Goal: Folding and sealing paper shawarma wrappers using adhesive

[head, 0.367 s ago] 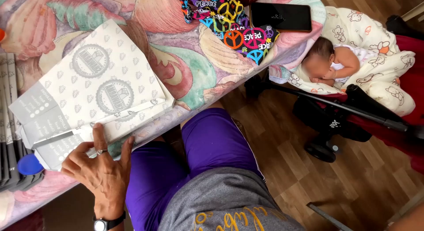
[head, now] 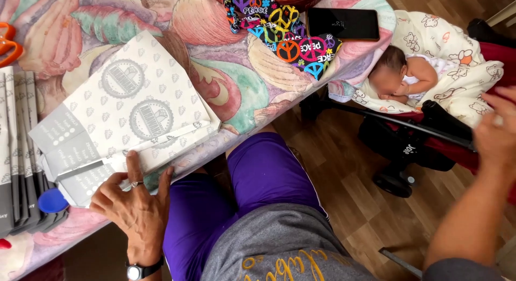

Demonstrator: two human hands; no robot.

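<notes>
1. The grey-and-white patterned paper bag (head: 126,117) lies flat on the flowered tablecloth (head: 236,82), in the left half of the frame. Its long axis runs on a diagonal, from the lower left toward the upper right.
2. The left hand (head: 134,205) is at the lower left of the frame, on the lower edge of the bag. The bag extends up and away from the fingertips, so this hand is clearly the nearer one to it.
3. The fingers of the left hand are spread and point upward in the frame. The index finger (head: 133,165) presses on the folded bottom flap of the bag. A ring is on one finger and a dark watch (head: 142,270) is on the wrist.
4. The right hand (head: 497,130) is at the right edge of the frame, well apart from the bag, raised over the stroller (head: 430,125) where a baby lies on a printed blanket. I cannot tell if its fingers hold something; they look loosely curled and blurred.
5. A stack of similar folded bags (head: 19,152) lies at the left edge, just beside the flat bag, with a small blue round thing (head: 52,200) near it.
</notes>
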